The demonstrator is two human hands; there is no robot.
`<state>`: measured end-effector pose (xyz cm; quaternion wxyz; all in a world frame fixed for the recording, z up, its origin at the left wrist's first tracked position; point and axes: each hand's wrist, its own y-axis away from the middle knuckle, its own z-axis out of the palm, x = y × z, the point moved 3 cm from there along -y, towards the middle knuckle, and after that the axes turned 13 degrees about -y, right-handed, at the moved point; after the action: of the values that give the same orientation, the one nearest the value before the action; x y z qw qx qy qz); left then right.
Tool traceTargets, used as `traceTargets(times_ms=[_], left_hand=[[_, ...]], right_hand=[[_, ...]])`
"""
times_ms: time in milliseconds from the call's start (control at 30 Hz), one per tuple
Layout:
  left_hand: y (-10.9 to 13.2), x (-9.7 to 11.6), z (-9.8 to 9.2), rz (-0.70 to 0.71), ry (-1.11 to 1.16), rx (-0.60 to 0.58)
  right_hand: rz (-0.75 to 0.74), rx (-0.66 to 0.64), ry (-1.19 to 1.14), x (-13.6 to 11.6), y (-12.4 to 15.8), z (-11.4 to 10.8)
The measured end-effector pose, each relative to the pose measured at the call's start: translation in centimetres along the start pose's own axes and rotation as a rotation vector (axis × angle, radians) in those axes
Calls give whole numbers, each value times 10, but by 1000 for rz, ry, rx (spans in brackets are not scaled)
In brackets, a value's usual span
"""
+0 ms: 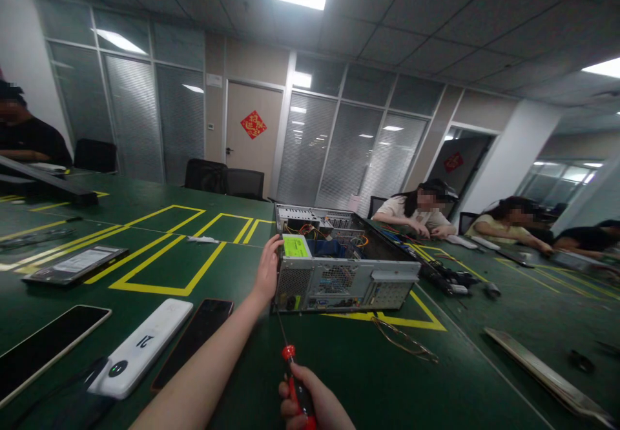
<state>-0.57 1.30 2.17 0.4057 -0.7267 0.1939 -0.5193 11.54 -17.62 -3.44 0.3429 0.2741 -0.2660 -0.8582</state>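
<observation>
An opened computer case (346, 281) lies flat on the green table, its rear panel facing me. Inside are a power supply with a green label (295, 245) and coloured wires. My left hand (267, 272) grips the case at its left side, fingers at the top edge near the power supply. In my right hand (310, 398) is a red and black screwdriver (289, 354), held by the handle. Its thin shaft points up to the lower left corner of the rear panel; whether the tip touches a screw is too small to tell.
To the left lie a hard drive (77, 265), a white power bank (143, 346) and two phones (53, 343). Glasses (404, 339) rest before the case. Cables and small parts (453, 278) lie right, near a long metal strip (547, 372). Other people sit around the table.
</observation>
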Motion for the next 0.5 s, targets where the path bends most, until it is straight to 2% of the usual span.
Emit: traceTargets(times_ms=[133, 500], left_hand=[[0, -1, 1, -4, 5, 6], [0, 0, 0, -6, 2, -4]], right_hand=[[-70, 18, -38, 0, -2, 0], [6, 23, 19, -3, 7, 4]])
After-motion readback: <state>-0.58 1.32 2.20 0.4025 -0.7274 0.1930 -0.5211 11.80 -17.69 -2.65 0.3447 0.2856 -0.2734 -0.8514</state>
